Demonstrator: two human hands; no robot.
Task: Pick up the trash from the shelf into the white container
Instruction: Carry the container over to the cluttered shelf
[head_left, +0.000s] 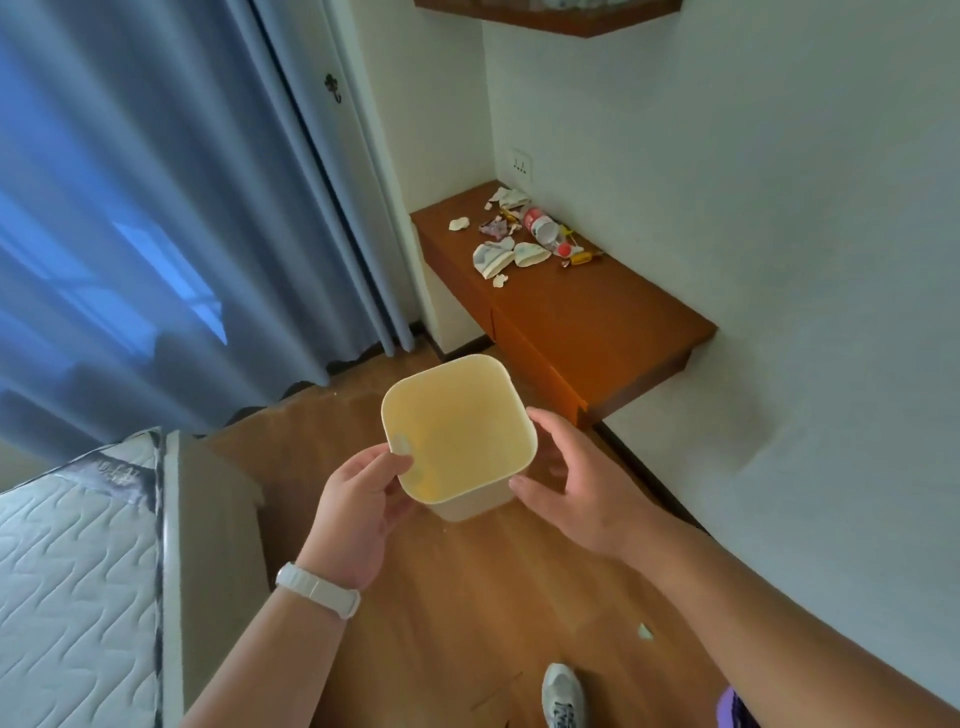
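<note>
The left hand (358, 499) pinches the empty white container (462, 415) by its near rim, and the right hand (576, 483) grips its right wall. The trash (524, 236) lies untouched at the far left end of the shelf (597, 322). The next move is probably to bring the container close and free one hand.

A single wide-angle camera worn on the person's head is looking forward and steeply down, its lens bowing the curtain (156, 208) at 10 o'clock and the white wall (779, 208) at 2 o'clock. It is sitting closest to the left hand (358, 514) and right hand (576, 488), which are holding the white container (457, 415) at centre frame. It is facing the wooden shelf (597, 322) farther off at 1 o'clock, while catching a mattress (67, 571) at 8 o'clock and a shoe (563, 696) at 6 o'clock.
</note>
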